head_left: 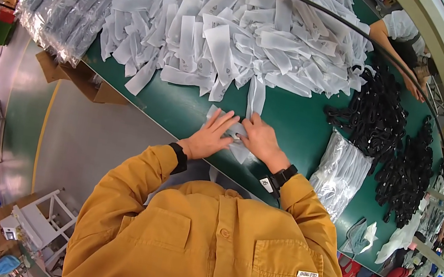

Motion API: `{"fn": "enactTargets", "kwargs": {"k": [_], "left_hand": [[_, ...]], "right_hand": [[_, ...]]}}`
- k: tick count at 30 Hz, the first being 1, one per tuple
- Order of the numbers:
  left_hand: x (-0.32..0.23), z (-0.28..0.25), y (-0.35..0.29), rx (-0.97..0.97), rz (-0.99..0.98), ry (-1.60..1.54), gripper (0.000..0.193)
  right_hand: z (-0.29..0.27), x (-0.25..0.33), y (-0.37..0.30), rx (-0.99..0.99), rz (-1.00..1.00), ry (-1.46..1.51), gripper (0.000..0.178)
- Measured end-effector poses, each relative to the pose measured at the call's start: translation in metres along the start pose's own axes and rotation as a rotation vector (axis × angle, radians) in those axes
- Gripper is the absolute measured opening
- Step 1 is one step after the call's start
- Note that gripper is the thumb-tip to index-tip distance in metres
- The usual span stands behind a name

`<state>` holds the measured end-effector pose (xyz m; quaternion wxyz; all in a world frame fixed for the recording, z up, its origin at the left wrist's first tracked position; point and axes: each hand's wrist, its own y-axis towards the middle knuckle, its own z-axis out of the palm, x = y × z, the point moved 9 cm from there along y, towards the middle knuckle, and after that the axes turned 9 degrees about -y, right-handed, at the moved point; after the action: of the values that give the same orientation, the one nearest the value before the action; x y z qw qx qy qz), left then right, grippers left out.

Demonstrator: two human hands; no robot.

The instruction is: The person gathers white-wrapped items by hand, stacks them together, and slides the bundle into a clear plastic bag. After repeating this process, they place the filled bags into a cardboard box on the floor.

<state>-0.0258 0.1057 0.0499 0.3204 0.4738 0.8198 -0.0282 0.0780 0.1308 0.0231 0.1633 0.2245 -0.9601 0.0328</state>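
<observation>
- Working item: a translucent strip lies on the green tabletop, near its front edge, below and between both hands. The visible part runs aslant, from beyond the left fingertips to a near end that points toward the wearer; the middle is covered.
- Left hand: reaches in from the left, flat over the strip. Fingers extended and slightly parted, pointing away and to the right; no grip seen.
- Right hand: reaches in from the right, fingers curled inward at the strip's right side. Whether they pinch it cannot be told; the contact is hidden.
- Governing relation: the strip's near end lies just short of both sets of fingertips, with neither hand clearly nearer. Its far end is on the left hand's side.
- Second strip: long axis pointing away from the wearer, between the right fingers and the pile; the right hand is nearer.
- Right of the hands, well apart: a plastic-wrapped bundle; beyond it, black cords.
- Farther: a loose pile of strips, lying straight ahead.
</observation>
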Motion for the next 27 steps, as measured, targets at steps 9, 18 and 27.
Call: {"fn": "enactTargets", "kwargs": {"k": [9,18,27], "left_hand": [[0.021,0.038,-0.006,0.123,0.087,-0.037,0.024],[-0.002,0.003,0.028,0.063,0.067,-0.122,0.033],[0.0,0.024,0.03,0.214,0.084,-0.074,0.032]], "right_hand": [[-0.021,-0.021,0.012,-0.168,0.243,0.067,0.036],[0.0,-0.023,0.005,-0.024,0.182,-0.068,0.04],[-0.004,-0.024,-0.012,0.101,0.102,0.314,0.037]]}}
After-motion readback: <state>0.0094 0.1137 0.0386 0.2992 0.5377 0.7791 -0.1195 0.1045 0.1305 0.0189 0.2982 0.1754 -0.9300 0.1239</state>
